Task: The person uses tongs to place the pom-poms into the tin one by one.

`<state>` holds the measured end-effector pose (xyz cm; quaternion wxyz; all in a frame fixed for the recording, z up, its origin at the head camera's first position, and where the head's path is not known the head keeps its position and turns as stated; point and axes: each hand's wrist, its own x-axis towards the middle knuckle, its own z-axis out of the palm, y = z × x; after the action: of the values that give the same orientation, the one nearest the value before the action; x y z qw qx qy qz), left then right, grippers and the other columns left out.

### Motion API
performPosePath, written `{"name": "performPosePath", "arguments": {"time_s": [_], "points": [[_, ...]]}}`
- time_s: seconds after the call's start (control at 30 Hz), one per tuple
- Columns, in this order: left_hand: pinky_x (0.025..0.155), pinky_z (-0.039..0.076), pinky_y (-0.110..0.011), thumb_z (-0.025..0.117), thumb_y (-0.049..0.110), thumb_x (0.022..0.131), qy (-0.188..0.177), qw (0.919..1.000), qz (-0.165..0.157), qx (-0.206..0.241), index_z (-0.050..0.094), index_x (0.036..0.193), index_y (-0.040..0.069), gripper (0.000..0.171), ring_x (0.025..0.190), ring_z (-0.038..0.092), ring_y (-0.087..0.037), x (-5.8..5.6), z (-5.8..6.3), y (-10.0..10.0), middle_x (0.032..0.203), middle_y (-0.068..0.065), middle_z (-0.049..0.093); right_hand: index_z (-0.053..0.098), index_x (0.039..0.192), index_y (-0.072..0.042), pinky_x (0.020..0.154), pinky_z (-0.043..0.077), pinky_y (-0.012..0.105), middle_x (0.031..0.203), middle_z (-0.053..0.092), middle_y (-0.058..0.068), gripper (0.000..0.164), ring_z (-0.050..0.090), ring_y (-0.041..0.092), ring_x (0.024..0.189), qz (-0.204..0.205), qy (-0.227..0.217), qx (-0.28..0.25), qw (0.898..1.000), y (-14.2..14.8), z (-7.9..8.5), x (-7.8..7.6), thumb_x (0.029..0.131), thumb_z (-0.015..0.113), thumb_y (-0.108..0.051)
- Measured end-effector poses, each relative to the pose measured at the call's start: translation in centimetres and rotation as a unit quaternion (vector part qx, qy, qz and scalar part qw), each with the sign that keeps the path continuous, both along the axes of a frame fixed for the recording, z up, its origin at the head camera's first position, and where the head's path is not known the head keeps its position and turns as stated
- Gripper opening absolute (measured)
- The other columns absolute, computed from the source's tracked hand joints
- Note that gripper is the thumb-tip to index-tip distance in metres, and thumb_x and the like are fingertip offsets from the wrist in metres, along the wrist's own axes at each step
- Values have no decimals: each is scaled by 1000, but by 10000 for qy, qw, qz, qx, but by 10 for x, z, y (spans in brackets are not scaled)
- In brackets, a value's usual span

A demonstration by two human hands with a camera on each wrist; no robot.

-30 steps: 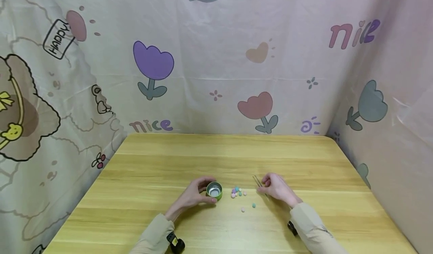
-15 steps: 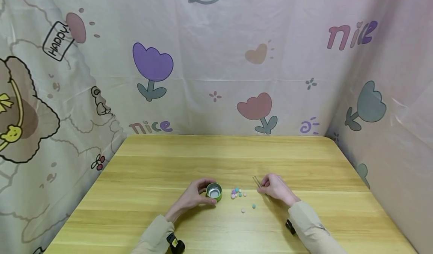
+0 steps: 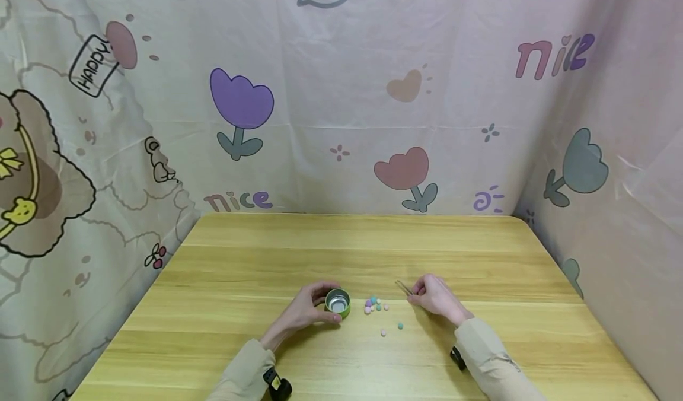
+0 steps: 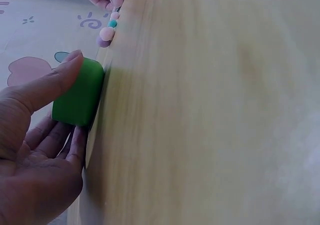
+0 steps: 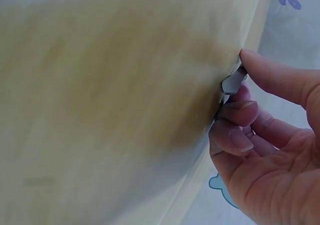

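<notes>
A small round green tin (image 3: 338, 302), open at the top with a silver inside, stands on the wooden table. My left hand (image 3: 301, 310) holds it from the left, thumb on the near side and fingers round the far side; the left wrist view shows the thumb against the tin's green wall (image 4: 81, 92). Right of the tin lies a cluster of several small pastel balls (image 3: 372, 305). Nearer to me are a single pink ball (image 3: 383, 333) and a teal ball (image 3: 401, 326). My right hand (image 3: 439, 299) pinches metal tweezers (image 3: 404, 287) between thumb and fingers, low over the table.
The wooden table (image 3: 256, 258) reaches back to a printed cloth backdrop (image 3: 320, 92), and cloth also hangs at both sides. Each wrist wears a dark camera, such as the left wrist camera (image 3: 278, 385).
The tweezers have turned in my right hand: they slant flatter toward the left, and their rear part no longer shows below the fingers. My left hand, the tin and the balls stay put.
</notes>
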<state>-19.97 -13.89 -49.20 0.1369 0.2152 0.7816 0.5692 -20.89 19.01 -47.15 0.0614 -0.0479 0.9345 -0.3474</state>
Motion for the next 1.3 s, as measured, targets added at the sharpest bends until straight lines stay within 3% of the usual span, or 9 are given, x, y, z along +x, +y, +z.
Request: {"name": "performPosePath", "arguments": {"time_s": [0.37,0.7,0.87,1.13,1.3], "points": [[116,41,-57,86,8,78,-56,10000,34,47,56,134,-3,64,127,55,-37,0,-1,1,131,-22,62,71,87,-2,62,44,21,79,65,4,6,54,13,72,28,148,-59,9999,3,1,4,85,75,-6],[117,40,-56,86,9,77,-124,9999,58,57,57,133,-2,64,129,55,-38,0,-1,0,132,-21,62,69,89,-2,62,48,19,81,67,4,3,58,12,73,179,299,-473,9983,9,2,9,89,70,-4],[117,41,-55,87,8,76,-146,9998,84,73,56,134,-3,66,129,54,-38,-1,-1,0,133,-22,62,66,93,2,60,54,20,84,67,9,3,61,14,71,473,309,-934,9940,13,3,10,90,68,0],[117,40,-56,86,7,76,-173,9997,64,142,57,133,-4,65,130,54,-39,-1,-2,1,133,-22,62,65,99,2,69,53,18,88,68,12,7,63,18,79,910,671,-1054,9880,17,6,9,93,64,-1],[117,41,-55,86,7,77,-127,9999,62,77,56,134,-4,66,129,54,-39,-1,-2,1,133,-23,62,64,103,3,66,56,21,85,69,15,10,66,22,75,1115,755,-1195,9837,16,9,10,95,62,-3]]}}
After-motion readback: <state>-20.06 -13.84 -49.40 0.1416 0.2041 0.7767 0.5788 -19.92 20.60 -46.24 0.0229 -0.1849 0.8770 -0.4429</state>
